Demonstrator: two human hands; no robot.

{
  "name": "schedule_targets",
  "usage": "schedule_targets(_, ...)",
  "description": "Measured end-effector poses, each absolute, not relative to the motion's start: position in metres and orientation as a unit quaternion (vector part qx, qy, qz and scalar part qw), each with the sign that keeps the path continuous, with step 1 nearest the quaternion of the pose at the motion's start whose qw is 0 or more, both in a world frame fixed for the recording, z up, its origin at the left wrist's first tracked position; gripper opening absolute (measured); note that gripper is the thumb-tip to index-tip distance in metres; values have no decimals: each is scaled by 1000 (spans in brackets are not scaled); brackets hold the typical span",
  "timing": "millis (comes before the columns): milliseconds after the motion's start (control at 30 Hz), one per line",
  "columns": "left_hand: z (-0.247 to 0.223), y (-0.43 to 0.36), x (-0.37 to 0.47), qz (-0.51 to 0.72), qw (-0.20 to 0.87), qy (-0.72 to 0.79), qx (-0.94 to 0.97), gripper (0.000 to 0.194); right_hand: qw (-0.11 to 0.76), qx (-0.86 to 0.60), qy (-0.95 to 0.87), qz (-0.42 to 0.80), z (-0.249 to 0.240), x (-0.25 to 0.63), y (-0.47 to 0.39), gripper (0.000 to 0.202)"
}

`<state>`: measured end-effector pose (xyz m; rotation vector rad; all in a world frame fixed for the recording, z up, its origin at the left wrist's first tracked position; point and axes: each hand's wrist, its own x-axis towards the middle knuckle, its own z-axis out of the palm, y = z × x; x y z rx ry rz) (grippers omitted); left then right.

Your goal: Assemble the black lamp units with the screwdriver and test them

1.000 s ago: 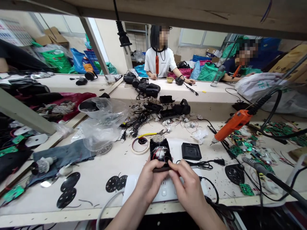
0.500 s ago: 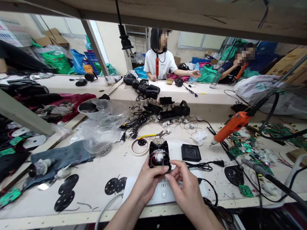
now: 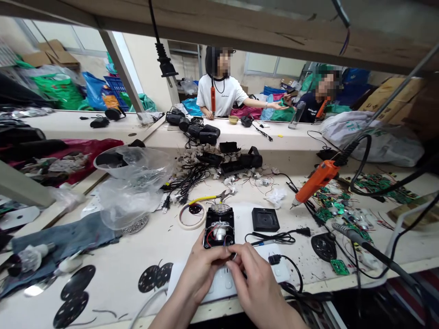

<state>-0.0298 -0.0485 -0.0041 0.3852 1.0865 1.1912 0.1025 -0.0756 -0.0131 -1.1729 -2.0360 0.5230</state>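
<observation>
My left hand [image 3: 200, 267] is closed around the near end of a black plastic housing [image 3: 208, 239], thumb across its lower edge. Inside the open housing are a white round part, a shiny reflector-like piece, and red and dark wires. A round, many-dotted LED lens [image 3: 219, 209] shows at its far end. My right hand [image 3: 255, 272] is closed against the left thumb at the near end, its fingertips pinched together. Whatever lies between those fingertips is hidden. Beneath both hands is a white power strip [image 3: 281, 270] with a black plug in it.
An orange electric screwdriver [image 3: 316, 182] hangs at right, near green circuit boards [image 3: 339, 267]. Beyond the housing are a tape roll [image 3: 182, 220], yellow-handled cutters [image 3: 202, 199] and a black square part [image 3: 265, 220]. Two co-workers [image 3: 222, 96] sit across the bench.
My right fingers have moved in against the left thumb at the housing's near end. The view has shifted, so the bench appears further left. The far-right co-worker's hand has reached towards the other person's outstretched hand.
</observation>
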Motion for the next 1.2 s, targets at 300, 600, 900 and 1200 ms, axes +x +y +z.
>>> schedule_targets(300, -8, -53, -36, 528, 674, 484, 181, 39, 319, -441, -810, 217, -6, 98, -80, 25)
schedule_targets(600, -3, -60, -35, 512, 708, 459, 159, 43, 313, -414, -827, 214, -4, 109, -80, 27)
schedule_targets(900, 1, -57, -37, 462, 773, 421, 109, 53, 350, -447, -787, 241, 4, 126, -72, 22)
schedule_targets(1200, 5, -56, -29, 432, 779, 442, 110, 56, 405, -511, -744, 149, 3, 136, -44, 18)
